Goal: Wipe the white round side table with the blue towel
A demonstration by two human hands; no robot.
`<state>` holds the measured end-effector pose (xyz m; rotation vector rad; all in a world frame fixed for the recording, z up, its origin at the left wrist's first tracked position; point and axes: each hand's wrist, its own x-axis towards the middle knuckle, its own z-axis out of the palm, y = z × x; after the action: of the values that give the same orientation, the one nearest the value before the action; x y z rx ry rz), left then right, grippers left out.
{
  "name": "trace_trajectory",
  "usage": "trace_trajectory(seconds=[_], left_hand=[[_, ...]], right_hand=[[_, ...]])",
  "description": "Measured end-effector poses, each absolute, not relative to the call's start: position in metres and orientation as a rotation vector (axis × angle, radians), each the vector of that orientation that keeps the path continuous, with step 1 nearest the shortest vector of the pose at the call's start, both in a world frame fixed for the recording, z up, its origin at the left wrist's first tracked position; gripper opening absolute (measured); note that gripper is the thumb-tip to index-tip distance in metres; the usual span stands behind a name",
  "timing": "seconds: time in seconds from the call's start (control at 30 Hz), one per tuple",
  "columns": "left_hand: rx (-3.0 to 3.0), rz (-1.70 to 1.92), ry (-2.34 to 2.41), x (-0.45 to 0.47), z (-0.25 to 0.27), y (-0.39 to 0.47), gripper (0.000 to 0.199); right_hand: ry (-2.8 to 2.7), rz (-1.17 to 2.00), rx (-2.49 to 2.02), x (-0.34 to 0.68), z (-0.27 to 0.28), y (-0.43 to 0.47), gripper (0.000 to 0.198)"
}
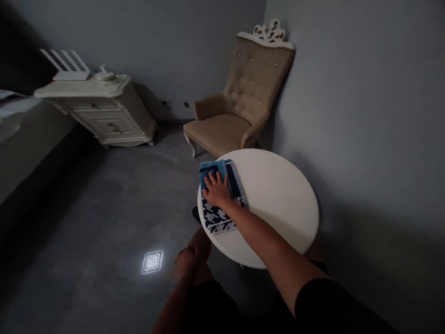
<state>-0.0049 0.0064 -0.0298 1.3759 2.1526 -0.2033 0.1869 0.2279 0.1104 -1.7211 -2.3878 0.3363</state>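
Observation:
A folded towel (216,217) in teal, navy and white, with a houndstooth pattern on its near part, lies at the left edge of the round white table (278,195). Flat on top of it rests my right hand (216,191), fingers spread and holding nothing. My left hand (186,262) is low beside my knee, left of the table and apart from the towel. It is dark and blurred, so its fingers do not show clearly.
Behind the table stands a tan tufted armchair (222,130) in the corner. A white nightstand (114,113) carries a white router (71,74) and a small round white object (104,75). The edge of a bed (31,134) is at far left. A bright square light pattern (152,262) falls on the grey floor.

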Motion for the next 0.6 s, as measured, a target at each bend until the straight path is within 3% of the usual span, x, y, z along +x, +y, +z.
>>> trace_trajectory(seconds=[0.43, 0.6], left_hand=[[1.436, -0.186, 2.089, 0.001, -0.028, 0.008, 0.061], [1.429, -0.15, 2.075, 0.002, -0.026, 0.004, 0.064]], right_hand=[[-2.125, 0.073, -2.48, 0.551, 0.114, 0.182, 0.073], [-2.058, -0.019, -2.619, 0.614, 0.111, 0.151, 0.073]])
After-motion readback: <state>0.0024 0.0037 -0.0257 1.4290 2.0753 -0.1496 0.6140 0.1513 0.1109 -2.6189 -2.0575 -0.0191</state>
